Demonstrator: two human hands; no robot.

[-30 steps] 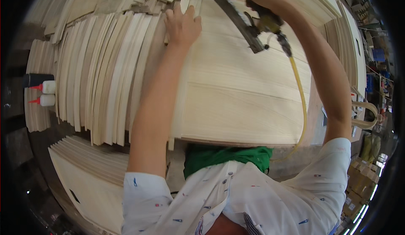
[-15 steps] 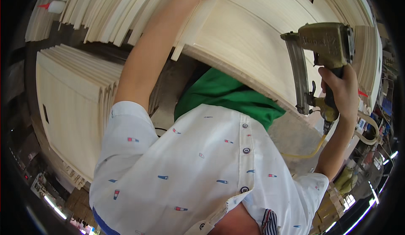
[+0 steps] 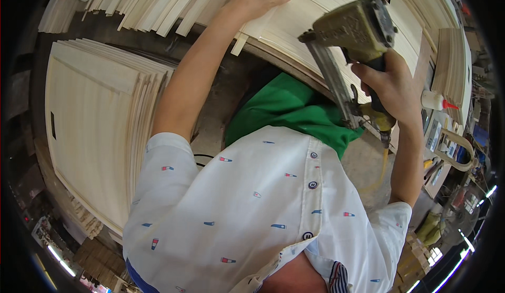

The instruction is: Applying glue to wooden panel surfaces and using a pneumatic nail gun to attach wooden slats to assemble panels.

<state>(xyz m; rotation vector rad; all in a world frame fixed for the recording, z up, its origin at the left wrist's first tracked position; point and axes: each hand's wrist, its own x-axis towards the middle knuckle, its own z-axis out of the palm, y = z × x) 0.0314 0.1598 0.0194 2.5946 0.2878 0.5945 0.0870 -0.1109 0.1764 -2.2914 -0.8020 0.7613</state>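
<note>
My right hand (image 3: pixel 392 85) is wrapped round the grip of an olive-coloured air nail gun (image 3: pixel 352 25), its long magazine slanting down toward my body. The gun is over the right part of a pale wooden panel (image 3: pixel 310 14) lying on the bench in front of me. My left hand (image 3: pixel 259 0) rests on the panel's left end, thumb and fingers apart, beside a narrow wooden strip (image 3: pixel 239 44) that juts past the near edge. Whether the gun's nose touches the wood I cannot tell.
Loose wooden strips (image 3: pixel 152 9) lie side by side at the far left. Several finished panels (image 3: pixel 89 130) stand stacked at my left. A white glue bottle with a red tip (image 3: pixel 434 100) lies at the right, near more stacked strips (image 3: pixel 451 67). A yellow air hose (image 3: pixel 383 167) trails below the gun.
The nail gun in my right hand has moved left and farther over the panel. My left hand now shows more fully, with its thumb spread. The right glue bottle has come into fuller view.
</note>
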